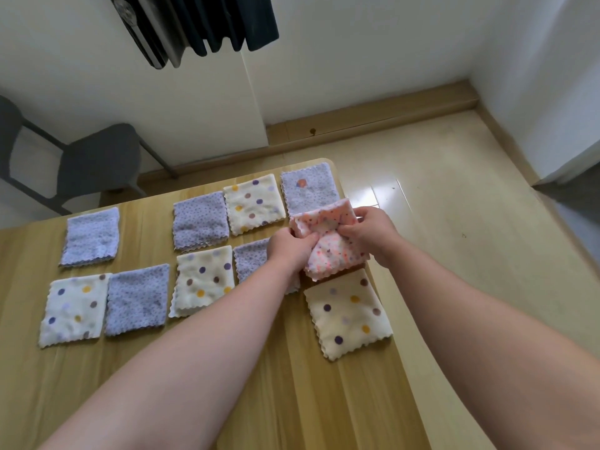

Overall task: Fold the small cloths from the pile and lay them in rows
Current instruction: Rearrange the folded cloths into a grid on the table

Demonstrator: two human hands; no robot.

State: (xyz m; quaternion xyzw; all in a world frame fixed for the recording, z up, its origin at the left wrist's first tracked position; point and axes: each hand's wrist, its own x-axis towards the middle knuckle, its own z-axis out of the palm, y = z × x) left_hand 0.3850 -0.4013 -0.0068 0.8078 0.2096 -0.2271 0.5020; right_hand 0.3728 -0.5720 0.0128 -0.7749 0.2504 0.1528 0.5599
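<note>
1. L hand point(289, 251) and R hand point(370, 233) both grip the pink speckled cloth point(328, 245); fingers curled into the fabric; L thumb on top; cloth bunched, not flat.
2. Pink cloth is over the wooden table point(292, 401), near its right edge; cannot tell if it touches the tabletop; its far edge overlaps lavender cloth D point(306, 188) in view.
3. Far row, L to R: lavender cloth A point(91, 237); gap; lavender cloth B point(199, 220); dotted cream cloth C point(255, 203); then D; all folded flat.
4. Near row, L to R: dotted cream cloth E point(74, 308); lavender cloth F point(138, 300) just beside it; dotted cream cloth G point(204, 280); lavender cloth H point(251, 259), partly hidden by L hand/wrist.
5. Dotted cream cloth J point(349, 311) lies just below the pink cloth, tilted, nr right edge.
6. Bkgd: grey chair point(97, 160) beyond table; dark garment point(227, 24) hanging at top.
</note>
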